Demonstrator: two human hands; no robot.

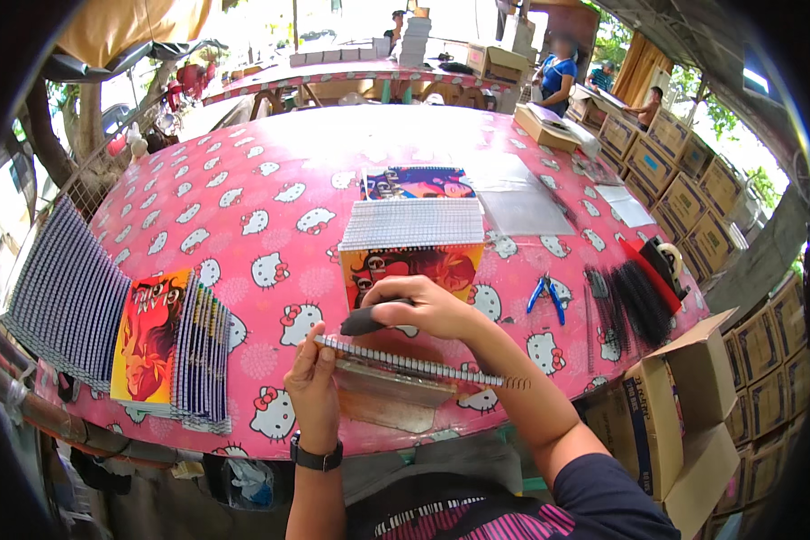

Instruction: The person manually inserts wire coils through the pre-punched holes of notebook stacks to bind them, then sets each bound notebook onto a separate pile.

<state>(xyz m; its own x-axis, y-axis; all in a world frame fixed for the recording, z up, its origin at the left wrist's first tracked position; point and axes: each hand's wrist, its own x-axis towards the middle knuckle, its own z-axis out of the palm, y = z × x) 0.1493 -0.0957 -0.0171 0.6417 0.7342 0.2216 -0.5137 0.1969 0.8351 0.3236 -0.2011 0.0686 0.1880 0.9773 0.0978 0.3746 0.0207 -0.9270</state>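
A spiral notebook [414, 364] stands with its coil-bound spine up, close in front of me. At its left end, my left hand [311, 371] pinches it between thumb and fingers. Loose black coil [517, 382] sticks out past the spine's right end. My right hand [427, 306] is closed around a dark grey, pad-like thing [369, 319], just above the left part of the spine; its exact kind is unclear. Under the notebook lies a shiny brownish slab [391, 405]. Just beyond, a stack of notebooks [414, 225] with a red-and-yellow cover is partly hidden by my right hand.
Bound notebooks [67, 301] and colourful ones [166, 351] stand at the left on the pink table [261, 360]. Right of me lie blue-handled pliers [546, 300], black coils [639, 297] and an open carton [679, 414]. Stacked cartons [675, 171] and people [558, 76] are farther back.
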